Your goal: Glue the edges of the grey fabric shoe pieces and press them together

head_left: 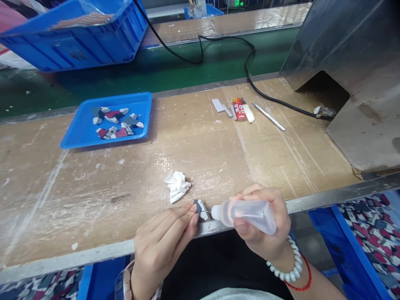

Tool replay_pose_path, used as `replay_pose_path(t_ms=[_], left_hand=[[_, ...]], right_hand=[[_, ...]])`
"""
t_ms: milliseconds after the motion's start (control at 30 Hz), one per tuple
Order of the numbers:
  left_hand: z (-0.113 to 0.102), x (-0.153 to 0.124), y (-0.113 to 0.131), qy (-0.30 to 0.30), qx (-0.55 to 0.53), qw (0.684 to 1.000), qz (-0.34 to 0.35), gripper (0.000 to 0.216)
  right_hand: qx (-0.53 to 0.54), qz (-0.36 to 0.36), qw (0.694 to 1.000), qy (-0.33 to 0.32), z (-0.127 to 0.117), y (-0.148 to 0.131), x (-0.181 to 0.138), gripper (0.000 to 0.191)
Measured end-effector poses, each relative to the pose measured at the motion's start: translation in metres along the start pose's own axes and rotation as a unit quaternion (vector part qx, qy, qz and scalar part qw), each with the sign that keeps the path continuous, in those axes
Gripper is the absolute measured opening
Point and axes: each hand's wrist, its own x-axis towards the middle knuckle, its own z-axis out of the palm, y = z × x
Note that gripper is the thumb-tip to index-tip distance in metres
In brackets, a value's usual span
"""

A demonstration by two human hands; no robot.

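Note:
Near the bench's front edge, my left hand [165, 233] pinches a small grey and white piece [203, 210] between thumb and fingertips. My right hand [268, 216] is wrapped round a translucent plastic squeeze bottle [246, 214], tilted on its side. Its white tip points left at the piece, with a small gap or light contact; I cannot tell which. A crumpled white tissue [177, 186] lies just beyond my left fingertips.
A blue tray [145, 129] of grey, maroon and white pieces sits at the left. Farther back are a red-labelled eraser [239, 109], a pen [268, 117] and a black cable [281, 102]. A metal housing [368, 83] stands right. Blue bins [359, 254] of pieces are below the bench.

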Motion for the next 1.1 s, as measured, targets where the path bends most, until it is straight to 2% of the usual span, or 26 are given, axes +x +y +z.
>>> replay_pose_path(t_ms=[200, 333, 400, 500, 600, 667, 800, 867, 933, 1033, 1100], left_hand=[[0.001, -0.001, 0.001, 0.002, 0.002, 1.000, -0.006, 0.008], [0.001, -0.003, 0.001, 0.006, 0.007, 1.000, 0.003, 0.008], [0.002, -0.004, 0.001, 0.012, 0.010, 1.000, 0.016, 0.009], [0.001, -0.008, 0.003, 0.002, 0.018, 1.000, 0.020, 0.013], [0.001, -0.016, 0.006, -0.023, 0.040, 0.999, -0.001, 0.023], [0.003, -0.022, 0.008, -0.018, 0.050, 0.998, -0.030, 0.027], [0.005, -0.026, 0.015, 0.036, 0.013, 0.995, -0.096, 0.024], [0.002, -0.023, 0.021, 0.034, -0.020, 0.990, -0.137, 0.023], [-0.004, -0.020, 0.028, 0.015, -0.048, 0.982, -0.182, 0.024], [-0.013, -0.016, 0.035, 0.012, -0.044, 0.980, -0.194, 0.023], [-0.016, -0.016, 0.038, 0.024, -0.017, 0.986, -0.163, 0.021]], right_hand=[[0.026, 0.032, 0.999, 0.001, -0.002, 0.003, -0.004, 0.033], [0.044, 0.033, 0.993, 0.108, -0.006, 0.004, -0.003, 0.027], [0.066, 0.099, 0.982, 0.144, -0.009, 0.003, 0.000, 0.031], [0.151, 0.240, 0.946, 0.158, -0.017, -0.001, 0.007, 0.042], [0.177, 0.307, 0.922, 0.157, -0.027, -0.004, 0.010, 0.044], [0.129, 0.300, 0.932, 0.157, -0.032, -0.003, 0.010, 0.045], [-0.023, 0.193, 0.966, 0.171, -0.033, 0.005, 0.010, 0.067], [-0.110, 0.185, 0.967, 0.134, -0.032, 0.011, 0.012, 0.078], [-0.182, 0.216, 0.956, 0.078, -0.033, 0.015, 0.013, 0.078], [-0.184, 0.245, 0.951, 0.038, -0.042, 0.014, 0.013, 0.078], [-0.125, 0.215, 0.965, 0.084, -0.051, 0.006, 0.010, 0.071]])
